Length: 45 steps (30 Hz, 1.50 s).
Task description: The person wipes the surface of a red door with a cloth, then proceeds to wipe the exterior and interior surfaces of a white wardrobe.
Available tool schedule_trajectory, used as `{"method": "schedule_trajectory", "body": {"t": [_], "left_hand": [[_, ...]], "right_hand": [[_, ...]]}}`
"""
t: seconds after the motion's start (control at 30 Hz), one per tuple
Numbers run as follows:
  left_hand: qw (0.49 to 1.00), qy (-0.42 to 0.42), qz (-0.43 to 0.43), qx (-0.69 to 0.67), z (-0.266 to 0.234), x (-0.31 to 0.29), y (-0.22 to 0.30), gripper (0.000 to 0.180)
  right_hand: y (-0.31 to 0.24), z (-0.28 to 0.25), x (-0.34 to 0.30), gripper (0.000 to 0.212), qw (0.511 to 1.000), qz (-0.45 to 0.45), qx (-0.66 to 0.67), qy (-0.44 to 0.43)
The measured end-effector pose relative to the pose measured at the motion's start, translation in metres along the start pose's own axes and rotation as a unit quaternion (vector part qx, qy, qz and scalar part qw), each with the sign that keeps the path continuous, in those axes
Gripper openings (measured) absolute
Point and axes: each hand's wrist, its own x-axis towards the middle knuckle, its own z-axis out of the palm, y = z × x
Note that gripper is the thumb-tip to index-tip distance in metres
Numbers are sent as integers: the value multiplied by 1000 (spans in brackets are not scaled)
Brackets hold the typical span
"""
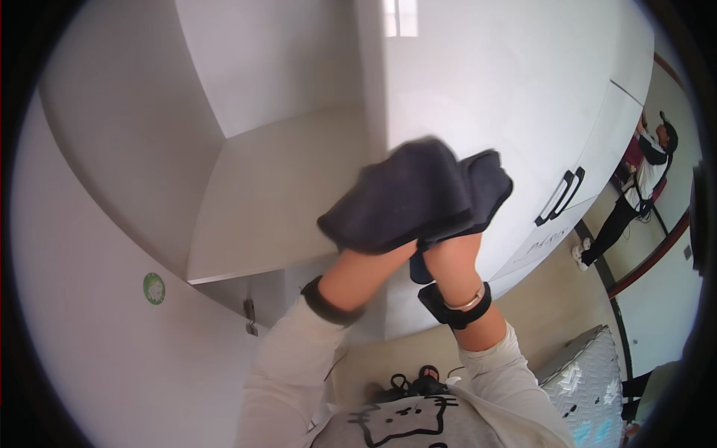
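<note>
Cloth (399,198), dark and blurred, hides both hands in front of the open shelf's (276,179) right end; whether either grip is open or closed cannot be told. Loose holding could drop it; a swing right could catch the white panel (485,89).

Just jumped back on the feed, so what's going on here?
The person has both arms stretched out at an open white cabinet. Dark cloth hides both hands, so their grip can't be seen. It's in front of the right edge of the opening. Another person stands farther off, to the right.
</note>
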Motion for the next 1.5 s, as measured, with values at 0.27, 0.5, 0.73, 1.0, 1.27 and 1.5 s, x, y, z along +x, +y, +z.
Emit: {"method": "schedule_trajectory", "body": {"t": [0.27,0.5,0.73,1.0,1.27,1.5], "left_hand": [[981,-69,2,-179,5,-25,18,29],[994,-18,75,71,-12,87,42,38],[994,-57,92,35,15,58,52,37],[987,-131,85,-47,16,57,66,32],[981,-87,165,48,21,133,73,32],[981,-100,141,-92,62,63,74,33]], "right_hand": [[26,-12,-39,33,998,-3,-26,-62],[26,-52,67,43,991,-60,111,40],[56,-34,9,37,986,30,163,2],[60,-56,14,39,994,13,105,13],[79,-72,72,26,991,-60,24,114],[100,-59,-9,34,971,140,190,42]]}}
